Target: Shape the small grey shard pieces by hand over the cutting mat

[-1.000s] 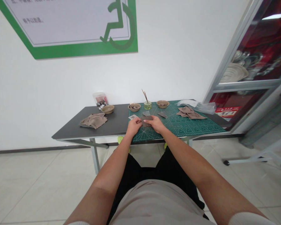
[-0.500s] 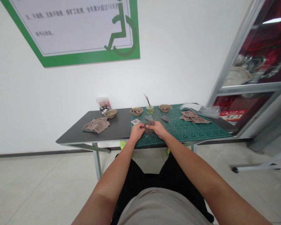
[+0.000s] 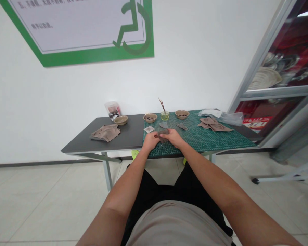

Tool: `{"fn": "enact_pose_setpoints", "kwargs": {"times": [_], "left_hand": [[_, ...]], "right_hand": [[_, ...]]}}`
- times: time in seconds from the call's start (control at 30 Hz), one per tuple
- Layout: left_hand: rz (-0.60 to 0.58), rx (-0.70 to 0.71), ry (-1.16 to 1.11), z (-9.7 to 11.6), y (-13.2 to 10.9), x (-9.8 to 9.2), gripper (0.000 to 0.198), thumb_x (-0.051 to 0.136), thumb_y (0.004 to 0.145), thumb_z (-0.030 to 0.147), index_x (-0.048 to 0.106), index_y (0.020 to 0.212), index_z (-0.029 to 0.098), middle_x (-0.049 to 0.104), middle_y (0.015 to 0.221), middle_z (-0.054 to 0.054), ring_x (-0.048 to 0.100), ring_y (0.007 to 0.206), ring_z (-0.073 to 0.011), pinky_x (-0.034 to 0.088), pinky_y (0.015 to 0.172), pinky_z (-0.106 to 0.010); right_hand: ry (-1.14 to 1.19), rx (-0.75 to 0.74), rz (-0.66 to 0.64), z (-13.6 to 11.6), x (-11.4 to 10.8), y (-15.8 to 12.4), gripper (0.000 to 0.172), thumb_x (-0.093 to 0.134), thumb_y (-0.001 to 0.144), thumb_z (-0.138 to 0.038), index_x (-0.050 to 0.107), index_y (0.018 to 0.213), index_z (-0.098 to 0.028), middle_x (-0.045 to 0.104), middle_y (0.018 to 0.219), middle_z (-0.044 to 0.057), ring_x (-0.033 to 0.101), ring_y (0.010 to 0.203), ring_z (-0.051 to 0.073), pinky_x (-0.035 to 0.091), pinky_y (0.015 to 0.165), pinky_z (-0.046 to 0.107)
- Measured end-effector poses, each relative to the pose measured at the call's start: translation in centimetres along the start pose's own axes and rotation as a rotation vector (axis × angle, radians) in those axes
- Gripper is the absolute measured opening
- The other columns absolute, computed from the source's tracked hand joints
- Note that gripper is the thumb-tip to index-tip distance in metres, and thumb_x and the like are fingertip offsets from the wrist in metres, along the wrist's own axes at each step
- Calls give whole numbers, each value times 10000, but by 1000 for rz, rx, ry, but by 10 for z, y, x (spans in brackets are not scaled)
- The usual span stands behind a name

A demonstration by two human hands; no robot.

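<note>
While the left hand and right hand pinch a dark piece near the front edge of the table, the green mat stretches rightward, its left edge beside the left hand.

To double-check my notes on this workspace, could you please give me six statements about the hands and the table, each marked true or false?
1. The right hand holds a small brown piece. True.
2. The left hand is well away from that piece. False: it is right at the piece's left edge.
3. Three bowls stand on the table. True.
4. The thin sticks stand in a bowl. False: they stand in a small glass jar.
5. A brown cloth lies left of the green mat. True.
6. The green mat covers the whole table. False: the dark tabletop shows at the left.
</note>
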State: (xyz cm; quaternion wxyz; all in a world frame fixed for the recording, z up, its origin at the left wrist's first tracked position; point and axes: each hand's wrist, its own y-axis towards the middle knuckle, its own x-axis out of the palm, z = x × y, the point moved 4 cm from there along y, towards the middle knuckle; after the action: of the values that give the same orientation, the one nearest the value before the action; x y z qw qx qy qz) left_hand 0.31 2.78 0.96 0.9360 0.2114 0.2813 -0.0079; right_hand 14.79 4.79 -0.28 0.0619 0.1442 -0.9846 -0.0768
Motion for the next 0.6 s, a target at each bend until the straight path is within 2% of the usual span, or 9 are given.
{"fn": "enact_pose_setpoints", "kwargs": {"times": [0.23, 0.43, 0.6], "left_hand": [[25, -58, -145, -2, -1, -1, 27, 588, 664, 163, 604, 643, 162, 541, 578, 42, 475, 569, -106, 367, 580, -232], [-5, -14, -4, 2, 0, -1, 178, 616, 673, 206, 504, 540, 171, 460, 518, 48, 421, 546, -105, 291, 536, -240], [12, -20, -44, 5, -2, -2, 67, 574, 664, 159, 564, 599, 172, 519, 556, 41, 457, 565, -111, 336, 562, -239]], "right_hand": [[110, 6, 15, -4, 0, -2, 438, 867, 522, -383, 704, 848, -141, 734, 799, 58, 640, 667, 182, 520, 695, 336], [-96, -37, 19, -3, 0, -1, 341, 839, 556, -350, 674, 769, -142, 690, 712, 26, 606, 651, 167, 492, 669, 316], [-19, -41, 74, -2, -3, -2, 375, 845, 547, -389, 624, 746, -161, 656, 659, -2, 577, 594, 144, 471, 604, 282]]}}
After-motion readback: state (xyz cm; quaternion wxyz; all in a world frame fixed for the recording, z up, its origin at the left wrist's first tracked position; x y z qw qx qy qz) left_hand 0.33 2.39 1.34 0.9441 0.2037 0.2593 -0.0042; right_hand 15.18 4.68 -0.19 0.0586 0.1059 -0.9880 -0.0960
